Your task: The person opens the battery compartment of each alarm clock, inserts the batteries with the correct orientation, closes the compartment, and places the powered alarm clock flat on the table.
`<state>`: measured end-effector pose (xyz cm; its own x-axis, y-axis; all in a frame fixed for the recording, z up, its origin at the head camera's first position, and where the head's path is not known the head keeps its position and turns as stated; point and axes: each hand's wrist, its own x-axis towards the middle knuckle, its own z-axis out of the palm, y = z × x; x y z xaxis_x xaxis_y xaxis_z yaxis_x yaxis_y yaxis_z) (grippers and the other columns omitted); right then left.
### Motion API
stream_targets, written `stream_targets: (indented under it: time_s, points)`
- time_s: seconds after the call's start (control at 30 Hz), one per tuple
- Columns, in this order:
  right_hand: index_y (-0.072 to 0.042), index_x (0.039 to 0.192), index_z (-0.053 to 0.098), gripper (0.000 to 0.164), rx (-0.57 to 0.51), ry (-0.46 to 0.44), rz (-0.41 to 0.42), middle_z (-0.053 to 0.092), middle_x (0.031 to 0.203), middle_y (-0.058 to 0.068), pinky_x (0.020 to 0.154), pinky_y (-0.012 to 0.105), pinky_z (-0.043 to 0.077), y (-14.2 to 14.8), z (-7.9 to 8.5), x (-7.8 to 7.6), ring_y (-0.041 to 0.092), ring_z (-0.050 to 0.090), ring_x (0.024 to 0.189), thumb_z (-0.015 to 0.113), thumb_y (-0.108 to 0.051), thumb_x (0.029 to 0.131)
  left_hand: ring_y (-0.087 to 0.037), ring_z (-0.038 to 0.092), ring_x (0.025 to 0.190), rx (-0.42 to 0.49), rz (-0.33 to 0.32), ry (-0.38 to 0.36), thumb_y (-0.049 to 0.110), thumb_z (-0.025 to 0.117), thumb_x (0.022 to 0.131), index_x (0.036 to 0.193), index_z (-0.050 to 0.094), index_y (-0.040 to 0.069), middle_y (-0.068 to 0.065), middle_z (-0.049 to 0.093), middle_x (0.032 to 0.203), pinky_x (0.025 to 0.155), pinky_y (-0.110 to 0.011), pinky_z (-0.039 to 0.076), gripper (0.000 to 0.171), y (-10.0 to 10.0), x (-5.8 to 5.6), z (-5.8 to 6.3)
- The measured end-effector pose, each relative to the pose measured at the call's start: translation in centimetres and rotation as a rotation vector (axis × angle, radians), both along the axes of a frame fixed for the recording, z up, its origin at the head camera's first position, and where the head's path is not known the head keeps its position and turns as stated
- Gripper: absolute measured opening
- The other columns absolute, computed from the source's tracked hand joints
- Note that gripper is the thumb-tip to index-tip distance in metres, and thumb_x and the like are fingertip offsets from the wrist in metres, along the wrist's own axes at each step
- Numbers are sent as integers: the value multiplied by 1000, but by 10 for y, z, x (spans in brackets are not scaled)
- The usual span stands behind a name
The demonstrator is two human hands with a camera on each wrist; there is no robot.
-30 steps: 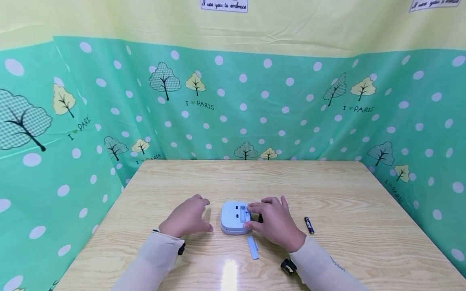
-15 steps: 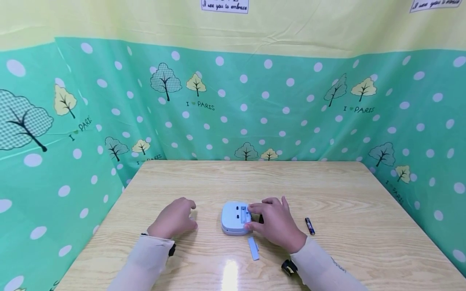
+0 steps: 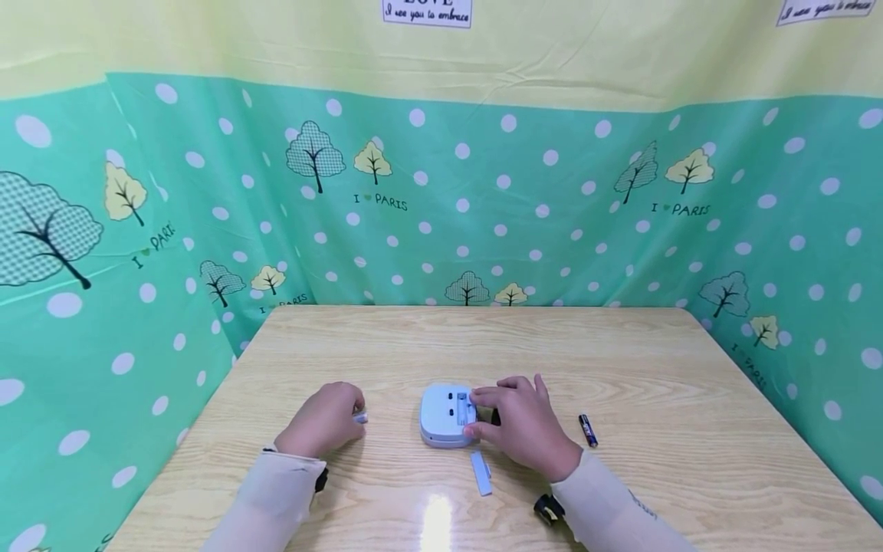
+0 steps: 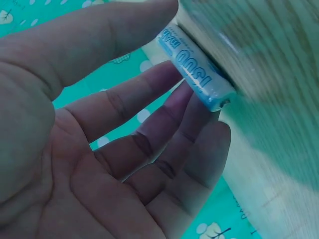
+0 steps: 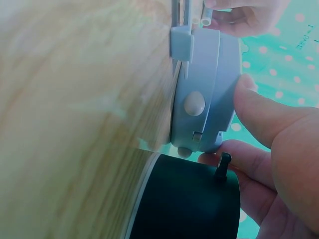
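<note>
My left hand (image 3: 323, 420) is low over the left of the table, its thumb and fingers pinching a white-and-blue battery (image 4: 197, 69) marked 1500 mAh. In the middle of the table lies a pale blue, round-cornered device (image 3: 438, 414) with two black switches and an uncovered battery slot on top. My right hand (image 3: 526, 426) grips its right edge between thumb and fingers. Just in front of the device rests a narrow blue cover (image 3: 481, 472). A dark battery (image 3: 588, 431) lies apart, to the right of my right hand.
A dark cylinder with a small tab (image 5: 187, 199) is below the device in the right wrist view, close to my fingers. The wooden table (image 3: 386, 337) ends at a green dotted curtain (image 3: 476, 207) at the back and sides.
My left hand has moved left, away from the device, and its fingers have closed on the white-and-blue battery. My right hand stays on the device.
</note>
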<state>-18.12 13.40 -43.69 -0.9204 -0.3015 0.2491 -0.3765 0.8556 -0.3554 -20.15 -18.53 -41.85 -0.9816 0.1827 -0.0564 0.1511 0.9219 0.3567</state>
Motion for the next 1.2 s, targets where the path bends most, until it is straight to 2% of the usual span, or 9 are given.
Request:
stream_targets:
  time_s: [0.1, 0.23, 0.57, 0.87, 1.2]
  points:
    - [-28, 122, 78, 50, 7, 0, -1, 72, 130, -11, 113, 81, 15, 0, -1, 0, 34, 54, 133, 83, -54, 81, -18, 56, 78, 6, 5, 2, 4, 82, 80, 88, 73, 8, -3, 67, 89, 75, -37, 52, 12, -1, -1, -3]
    - [-28, 122, 78, 49, 6, -1, 0, 72, 130, -11, 113, 81, 14, 0, -2, 0, 34, 54, 133, 83, -54, 81, -18, 56, 77, 12, 5, 13, 1, 79, 82, 86, 74, 8, -3, 66, 87, 74, -37, 52, 10, -1, -2, -4]
    - [-27, 123, 77, 51, 11, -6, -5, 72, 131, -10, 113, 81, 14, -1, -2, 0, 34, 54, 134, 83, -55, 80, -17, 54, 71, 19, 5, 24, 2, 78, 86, 77, 70, 12, 1, 62, 79, 68, -33, 49, 16, 0, -2, -8]
    - [-26, 123, 78, 52, -9, -4, 0, 72, 130, -9, 113, 82, 12, 0, -1, 0, 34, 55, 133, 84, -53, 80, -15, 53, 68, -19, 1, 44, 11, 76, 93, 80, 69, 15, 3, 61, 77, 61, -32, 45, 15, 2, -1, -7]
    - [-25, 122, 78, 51, -19, 0, 4, 73, 130, -9, 112, 83, 12, 0, -1, 0, 35, 55, 133, 85, -52, 79, -15, 54, 69, -36, -4, 35, 13, 76, 92, 86, 70, 12, 2, 65, 80, 62, -33, 47, 9, 2, 0, -6]
